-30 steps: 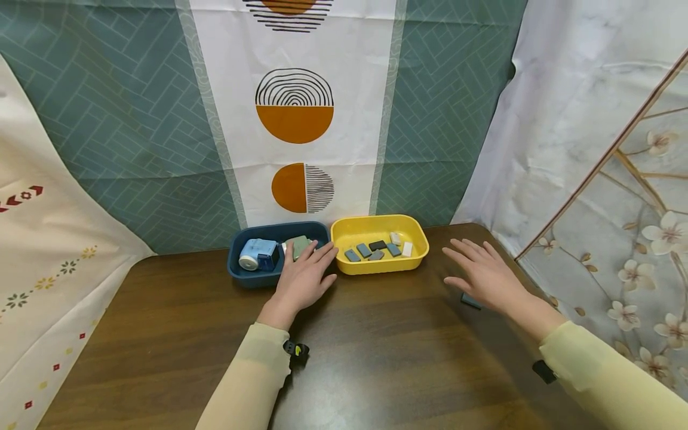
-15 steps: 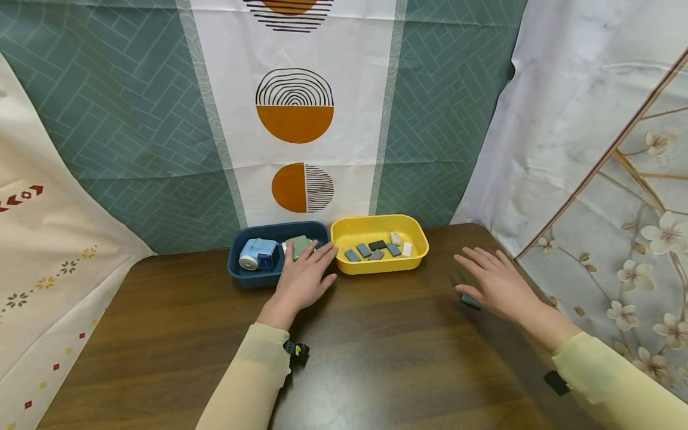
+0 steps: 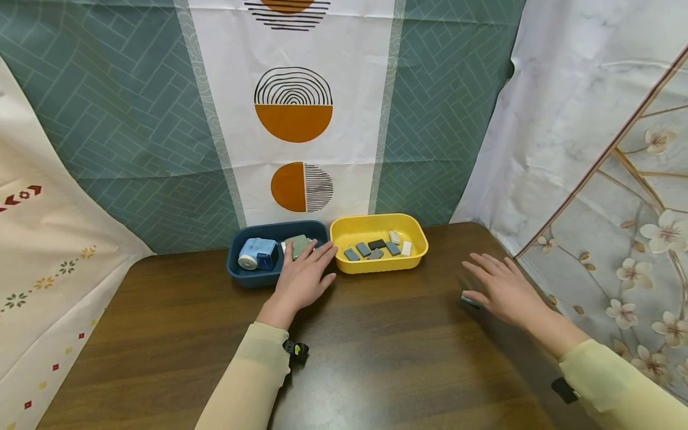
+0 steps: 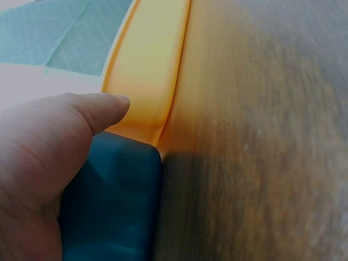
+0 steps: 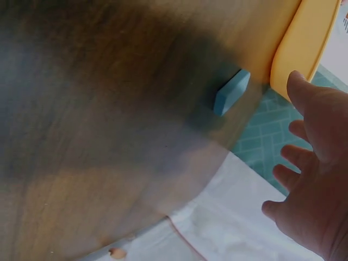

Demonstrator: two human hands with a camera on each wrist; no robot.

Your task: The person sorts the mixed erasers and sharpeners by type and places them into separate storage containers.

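Note:
My left hand [image 3: 301, 278] is over the right end of the dark blue tray [image 3: 232, 269], its fingers loosely extended and nothing gripped. Its thumb [image 4: 103, 111] points toward the yellow tray [image 4: 152, 60] in the left wrist view. Out to the right, my right hand [image 3: 502, 289] hovers with spread fingers and holds nothing. Under its thumb, in the head view, lies a small flat blue-grey block [image 3: 470, 302], partly covered by the hand. In the right wrist view that block [image 5: 232, 92] lies on the wooden table, apart from the hand [image 5: 321, 163].
Several small grey, blue, black and white blocks [image 3: 378, 244] lie in the yellow tray. A light blue object [image 3: 259, 253] with a white round end and a green piece [image 3: 298, 243] sit in the blue tray. Patterned cloths [image 3: 446, 119] hang behind and beside the table [image 3: 376, 340].
My right hand has moved to the right and slightly nearer, lower over the blue-grey block, so its thumb now overlaps it. The left hand has stayed in place.

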